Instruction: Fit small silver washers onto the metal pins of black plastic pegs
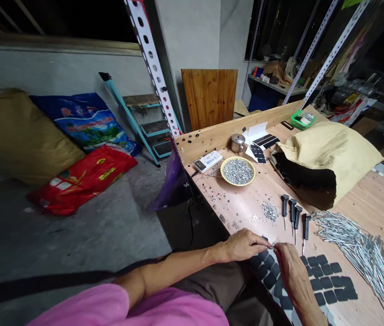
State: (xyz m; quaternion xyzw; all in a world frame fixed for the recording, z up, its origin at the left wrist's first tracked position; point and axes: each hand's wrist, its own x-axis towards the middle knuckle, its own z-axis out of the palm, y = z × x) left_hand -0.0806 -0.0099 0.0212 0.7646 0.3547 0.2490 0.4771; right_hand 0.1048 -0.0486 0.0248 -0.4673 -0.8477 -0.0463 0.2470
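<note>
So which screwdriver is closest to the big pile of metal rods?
The rightmost of the four black-handled screwdrivers, lying just left of the metal rods. The other three lie further left, with a wider gap to the pile.

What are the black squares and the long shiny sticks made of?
The black rounded squares look like rubber or dense foam: dull, matte, with no shine, though looks alone can't settle which. The long sticks seem to be metal, perhaps plated steel, because they glint bright silver.
</note>
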